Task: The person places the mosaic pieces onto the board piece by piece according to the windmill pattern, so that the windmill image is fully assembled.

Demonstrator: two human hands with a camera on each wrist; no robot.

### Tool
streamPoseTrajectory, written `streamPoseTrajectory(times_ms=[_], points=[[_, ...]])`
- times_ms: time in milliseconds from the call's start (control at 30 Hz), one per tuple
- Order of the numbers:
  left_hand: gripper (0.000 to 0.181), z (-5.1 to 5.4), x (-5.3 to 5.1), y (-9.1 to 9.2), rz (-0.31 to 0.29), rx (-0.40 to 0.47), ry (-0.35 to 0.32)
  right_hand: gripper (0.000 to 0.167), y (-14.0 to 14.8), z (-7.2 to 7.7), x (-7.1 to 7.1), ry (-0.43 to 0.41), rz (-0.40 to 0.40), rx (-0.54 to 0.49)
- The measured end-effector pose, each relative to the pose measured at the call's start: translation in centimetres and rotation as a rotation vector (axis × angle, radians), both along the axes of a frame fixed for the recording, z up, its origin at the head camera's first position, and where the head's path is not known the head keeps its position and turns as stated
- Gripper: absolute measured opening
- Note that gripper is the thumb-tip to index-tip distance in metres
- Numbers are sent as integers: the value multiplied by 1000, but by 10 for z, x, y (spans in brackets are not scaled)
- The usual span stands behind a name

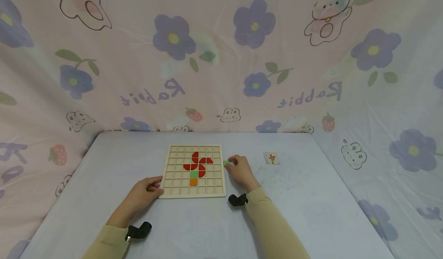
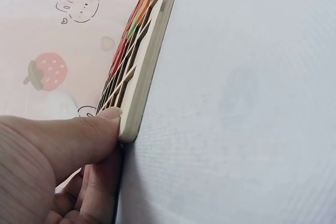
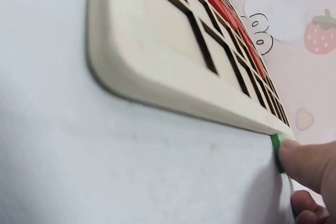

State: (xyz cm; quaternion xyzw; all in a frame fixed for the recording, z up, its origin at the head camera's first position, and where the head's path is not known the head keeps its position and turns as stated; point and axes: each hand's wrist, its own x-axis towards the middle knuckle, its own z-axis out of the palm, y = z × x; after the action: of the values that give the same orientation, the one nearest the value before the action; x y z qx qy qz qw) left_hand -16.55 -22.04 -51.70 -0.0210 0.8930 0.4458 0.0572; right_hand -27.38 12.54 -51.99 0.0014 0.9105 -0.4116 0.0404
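Observation:
A square wooden grid board (image 1: 211,185) lies flat on the table. Red curved pieces (image 1: 202,170) form a pinwheel in its cells, with a green square tile (image 1: 194,174) and an orange square tile (image 1: 193,181) below. At the board's near left corner, my left hand (image 1: 140,193) grips the edge; its thumb (image 2: 100,135) lies on the rim and the other fingers are partly hidden. My right hand (image 1: 241,171) pinches another green tile (image 1: 226,163) beside the board's right edge. In the right wrist view that green tile (image 3: 277,153) stands against the board's side under the thumb.
A small card (image 1: 272,158) printted with a grid and a pinwheel picture lies right of the right hand. Black wrist mounts (image 1: 139,231) stick out from both sleeves. A patterned cloth (image 1: 214,74) hangs behind the white table (image 1: 311,197).

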Motion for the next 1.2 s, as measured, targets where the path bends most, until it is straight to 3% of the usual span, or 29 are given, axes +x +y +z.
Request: streamPoseTrajectory(times_ms=[367,800,1000,1200], points=[[52,-1,0,0,0,11,-11,22,2,0,3,11,15,49],[51,-3,0,-1,2,4,5,16,17,15,12,12,130,91],[51,-3,0,0,-1,4,9,16,18,14,16,19,146,64],[51,-1,1,-1,1,14,-2,16,5,21,26,15,201,-32]])
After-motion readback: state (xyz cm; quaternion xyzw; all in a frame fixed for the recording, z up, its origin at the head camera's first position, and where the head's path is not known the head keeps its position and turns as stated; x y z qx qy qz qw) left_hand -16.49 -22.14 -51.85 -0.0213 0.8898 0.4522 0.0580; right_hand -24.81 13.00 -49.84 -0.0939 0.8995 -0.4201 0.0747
